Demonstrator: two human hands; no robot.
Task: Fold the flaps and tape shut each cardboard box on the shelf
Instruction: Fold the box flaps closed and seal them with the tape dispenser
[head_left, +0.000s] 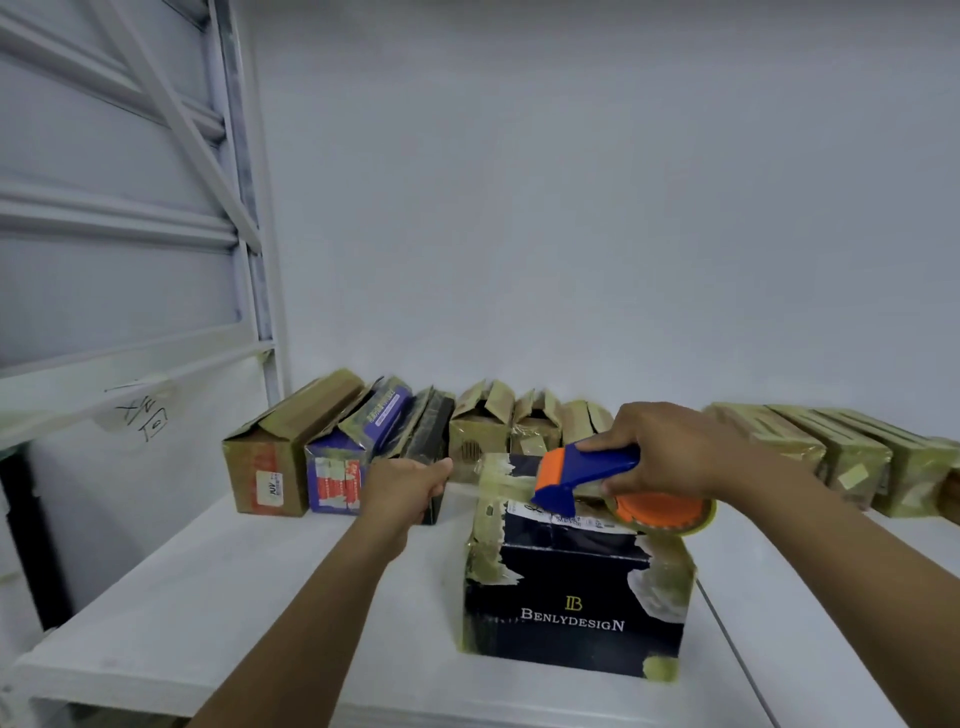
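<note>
One black box (571, 618) out front on shelf (208, 597), flaps down, top seam getting taped right now. Right hand (670, 447) wrapped round handle of tape dispenser (587, 470), which sits on box top. Left hand (410, 486) curled, looks like it's pinching free end of tape strip (464, 487) stretched out past box's left edge. Back row: boxes on right (852, 457) look sealed, boxes on left (270, 467) have flaps sticking up. Middle ones too blurry to call. Guessing roughly half left tbh.
</note>
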